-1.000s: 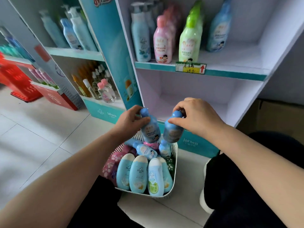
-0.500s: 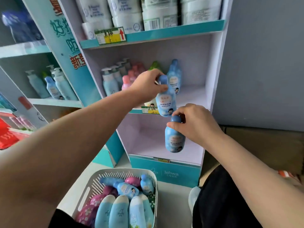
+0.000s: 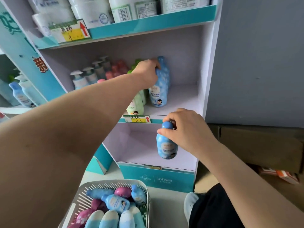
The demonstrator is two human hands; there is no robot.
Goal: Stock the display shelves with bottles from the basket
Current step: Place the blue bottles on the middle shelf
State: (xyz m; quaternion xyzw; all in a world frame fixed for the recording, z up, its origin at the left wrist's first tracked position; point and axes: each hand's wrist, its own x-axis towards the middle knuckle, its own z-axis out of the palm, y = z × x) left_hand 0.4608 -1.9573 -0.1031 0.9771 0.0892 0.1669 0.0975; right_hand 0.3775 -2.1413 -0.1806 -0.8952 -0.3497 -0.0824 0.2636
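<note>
Bottom centre, a basket (image 3: 105, 185) holds lying bottles (image 3: 115, 202), below the shelf unit (image 3: 208, 71). On the middle shelf a bottle (image 3: 158, 94) stands gripped by the left hand (image 3: 146, 73), right of other bottles (image 3: 82, 79). The right hand (image 3: 187, 129) holds another bottle (image 3: 167, 148) before the lower shelf.

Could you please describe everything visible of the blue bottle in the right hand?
The blue bottle looks like glossy plastic, with a rounded darker-blue cap and a pale label showing print and a cartoon child. It hangs upright before the lower shelf, held at the neck and cap by the right hand.
</note>
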